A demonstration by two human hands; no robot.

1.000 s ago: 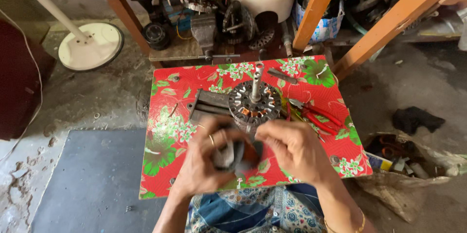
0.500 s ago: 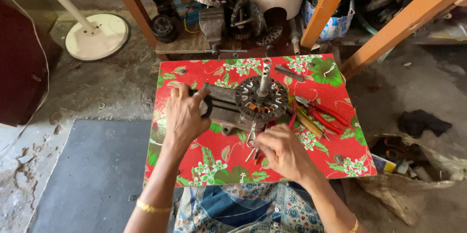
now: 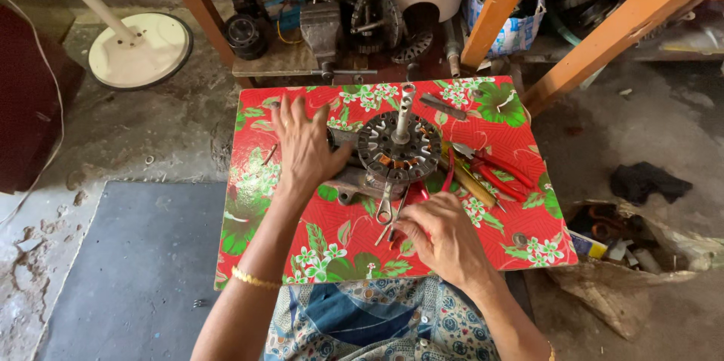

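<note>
A round fan motor (image 3: 398, 151) with copper windings and an upright shaft stands in the middle of a small table under a red floral cloth (image 3: 264, 203). My left hand (image 3: 305, 148) lies palm down with fingers spread on a dark metal part (image 3: 348, 184) just left of the motor. My right hand (image 3: 445, 237) is at the table's front, its fingertips curled around a thin metal tool (image 3: 386, 231) that lies by a small spanner (image 3: 385, 209) in front of the motor.
Red-handled pliers (image 3: 499, 174) and a screwdriver (image 3: 473, 184) lie right of the motor, a flat metal strip (image 3: 443, 107) behind it. Beyond the table are a vise (image 3: 320, 29), motor parts, orange wooden legs (image 3: 494, 10) and a white fan base (image 3: 139, 50). A sack of scraps (image 3: 626, 244) sits at right.
A second ago both hands were together at the table's front around a small part. My left hand has since moved up beside the motor and spread flat; my right hand stayed by the tools.
</note>
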